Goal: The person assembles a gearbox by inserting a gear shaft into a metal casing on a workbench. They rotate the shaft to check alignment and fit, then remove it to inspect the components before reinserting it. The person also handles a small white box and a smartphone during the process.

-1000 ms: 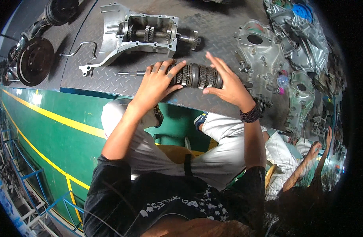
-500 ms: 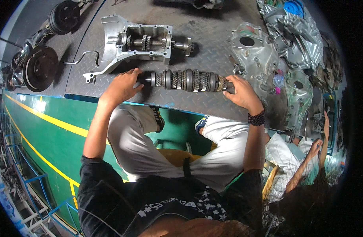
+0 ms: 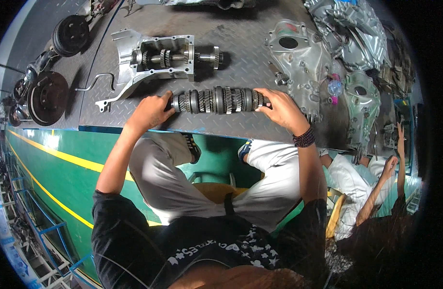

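A long gear shaft (image 3: 215,100), stacked with helical gears and dark rings, lies crosswise near the bench's front edge. My left hand (image 3: 150,112) closes round its left end, thumb and fingers hiding the tip. At the opposite end, my right hand (image 3: 281,110) grips the narrow tip, fingers over the top and thumb on the near side; a dark beaded bracelet is on that wrist. Just beyond the shaft sits an open silver gearbox housing (image 3: 179,76), with another geared shaft (image 3: 166,58) inside it and protruding to the right.
A bent metal rod (image 3: 97,81) lies left of the housing. Brake drums on an axle (image 3: 48,98) stand at far left. Several silver castings (image 3: 306,67) and a small bottle (image 3: 334,88) crowd the right side. Another person's arm (image 3: 377,192) shows at lower right.
The whole view has shifted slightly. My left hand has slid inward along the shaft's end, closer to the gears. My right hand stays on the other end, and the shaft still lies crosswise.
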`<move>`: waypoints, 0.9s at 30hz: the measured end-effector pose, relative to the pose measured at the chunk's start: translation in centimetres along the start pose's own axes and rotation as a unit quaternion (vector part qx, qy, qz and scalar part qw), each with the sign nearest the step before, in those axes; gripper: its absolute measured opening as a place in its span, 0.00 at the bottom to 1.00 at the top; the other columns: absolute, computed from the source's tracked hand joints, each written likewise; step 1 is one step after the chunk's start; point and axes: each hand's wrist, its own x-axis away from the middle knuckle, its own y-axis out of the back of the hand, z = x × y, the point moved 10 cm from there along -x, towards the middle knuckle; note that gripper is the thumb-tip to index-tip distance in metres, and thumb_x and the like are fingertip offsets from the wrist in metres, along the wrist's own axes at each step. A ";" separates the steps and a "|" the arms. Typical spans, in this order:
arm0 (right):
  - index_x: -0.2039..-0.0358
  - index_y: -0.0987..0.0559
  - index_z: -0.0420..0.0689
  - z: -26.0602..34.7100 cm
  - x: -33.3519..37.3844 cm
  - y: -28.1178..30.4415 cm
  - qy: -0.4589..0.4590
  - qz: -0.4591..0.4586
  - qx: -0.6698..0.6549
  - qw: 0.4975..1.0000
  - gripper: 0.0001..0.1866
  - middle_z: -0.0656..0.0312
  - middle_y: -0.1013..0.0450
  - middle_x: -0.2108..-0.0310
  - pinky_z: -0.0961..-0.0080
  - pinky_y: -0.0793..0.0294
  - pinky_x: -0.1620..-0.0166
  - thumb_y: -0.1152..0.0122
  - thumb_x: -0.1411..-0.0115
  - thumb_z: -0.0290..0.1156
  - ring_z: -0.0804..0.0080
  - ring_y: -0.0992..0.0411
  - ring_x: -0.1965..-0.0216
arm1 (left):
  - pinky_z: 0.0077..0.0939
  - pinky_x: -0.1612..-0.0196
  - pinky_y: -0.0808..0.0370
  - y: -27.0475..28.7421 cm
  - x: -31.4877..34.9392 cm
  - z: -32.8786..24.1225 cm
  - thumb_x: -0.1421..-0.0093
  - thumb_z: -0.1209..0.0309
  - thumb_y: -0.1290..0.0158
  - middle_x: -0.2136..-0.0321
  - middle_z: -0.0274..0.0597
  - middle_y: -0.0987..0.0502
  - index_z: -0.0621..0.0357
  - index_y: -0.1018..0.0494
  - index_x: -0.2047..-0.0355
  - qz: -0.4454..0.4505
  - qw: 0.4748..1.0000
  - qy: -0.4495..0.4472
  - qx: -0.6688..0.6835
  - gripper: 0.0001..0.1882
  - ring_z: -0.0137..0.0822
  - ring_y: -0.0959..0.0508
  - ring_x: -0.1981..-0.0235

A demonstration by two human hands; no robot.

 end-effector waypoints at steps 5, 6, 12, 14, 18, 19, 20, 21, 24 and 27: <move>0.40 0.29 0.44 0.0 0.1 0.5 0.025 -0.011 -0.070 0.997 0.27 0.40 0.21 0.55 0.52 0.23 0.49 0.32 0.40 0.23 0.38 0.22 0.51 | 0.55 0.59 0.21 0.0 -0.1 0.3 0.42 0.63 0.34 0.70 0.63 0.18 0.64 0.22 0.55 0.003 1.000 0.021 0.002 0.20 0.64 0.18 0.65; 0.43 0.27 0.43 -0.2 0.2 0.5 0.039 -0.021 -0.057 0.997 0.24 0.42 0.21 0.55 0.52 0.23 0.49 0.33 0.40 0.22 0.37 0.23 0.49 | 0.55 0.59 0.21 0.2 -0.1 0.1 0.43 0.63 0.34 0.70 0.63 0.18 0.64 0.21 0.59 0.000 1.000 0.024 0.008 0.18 0.64 0.18 0.65; 0.50 0.22 0.38 -1.1 0.5 1.1 0.023 -0.033 0.073 0.997 0.16 0.47 0.19 0.56 0.54 0.23 0.48 0.34 0.38 0.27 0.43 0.23 0.50 | 0.54 0.60 0.20 -0.1 0.1 0.0 0.43 0.62 0.35 0.72 0.60 0.18 0.64 0.19 0.68 -0.012 0.999 0.032 -0.022 0.15 0.63 0.17 0.67; 0.48 0.22 0.39 0.1 0.7 1.4 0.035 -0.041 0.150 0.987 0.17 0.47 0.20 0.52 0.54 0.25 0.44 0.35 0.36 0.30 0.44 0.25 0.47 | 0.55 0.59 0.20 -0.4 0.3 0.2 0.44 0.62 0.35 0.72 0.61 0.18 0.65 0.20 0.62 -0.010 1.000 0.026 0.001 0.17 0.65 0.18 0.67; 0.46 0.21 0.42 -1.0 1.6 0.9 0.056 -0.065 0.158 0.984 0.17 0.48 0.24 0.44 0.53 0.29 0.39 0.39 0.32 0.35 0.45 0.26 0.44 | 0.54 0.59 0.21 0.9 0.5 -0.4 0.40 0.62 0.36 0.69 0.62 0.18 0.65 0.24 0.53 0.010 0.994 -0.004 0.109 0.22 0.65 0.18 0.65; 0.46 0.21 0.42 -0.8 1.5 0.7 0.050 -0.057 0.165 0.983 0.17 0.49 0.23 0.45 0.53 0.28 0.40 0.39 0.32 0.36 0.46 0.26 0.45 | 0.53 0.58 0.21 1.1 0.9 -0.2 0.37 0.61 0.37 0.67 0.63 0.18 0.65 0.25 0.52 0.011 0.992 -0.024 0.122 0.21 0.65 0.18 0.64; 0.45 0.22 0.43 -0.6 1.4 0.7 0.043 -0.049 0.172 0.983 0.17 0.49 0.23 0.46 0.53 0.28 0.41 0.40 0.31 0.36 0.47 0.25 0.45 | 0.53 0.58 0.22 1.2 1.2 0.3 0.35 0.61 0.39 0.66 0.63 0.18 0.65 0.26 0.51 0.012 0.990 -0.044 0.134 0.21 0.64 0.18 0.63; 0.45 0.22 0.43 -0.3 1.3 0.7 0.036 -0.041 0.179 0.982 0.17 0.50 0.23 0.46 0.54 0.27 0.42 0.41 0.30 0.36 0.47 0.25 0.46 | 0.52 0.58 0.22 1.3 1.5 0.6 0.33 0.61 0.40 0.64 0.63 0.18 0.65 0.26 0.50 0.014 0.987 -0.065 0.147 0.21 0.64 0.18 0.62; 0.44 0.22 0.44 0.2 1.3 0.6 0.033 -0.032 0.201 0.979 0.17 0.54 0.24 0.54 0.55 0.29 0.46 0.43 0.29 0.37 0.51 0.26 0.50 | 0.54 0.59 0.23 1.8 1.8 0.9 0.30 0.55 0.42 0.63 0.62 0.19 0.65 0.25 0.55 -0.020 0.992 -0.062 0.104 0.21 0.65 0.19 0.61; 0.45 0.23 0.43 0.6 1.1 0.5 0.030 -0.023 0.193 0.981 0.16 0.55 0.25 0.56 0.57 0.31 0.46 0.45 0.28 0.37 0.53 0.27 0.50 | 0.55 0.62 0.23 1.7 1.8 1.8 0.32 0.49 0.42 0.66 0.61 0.19 0.64 0.24 0.58 -0.054 0.998 -0.019 0.037 0.26 0.65 0.19 0.64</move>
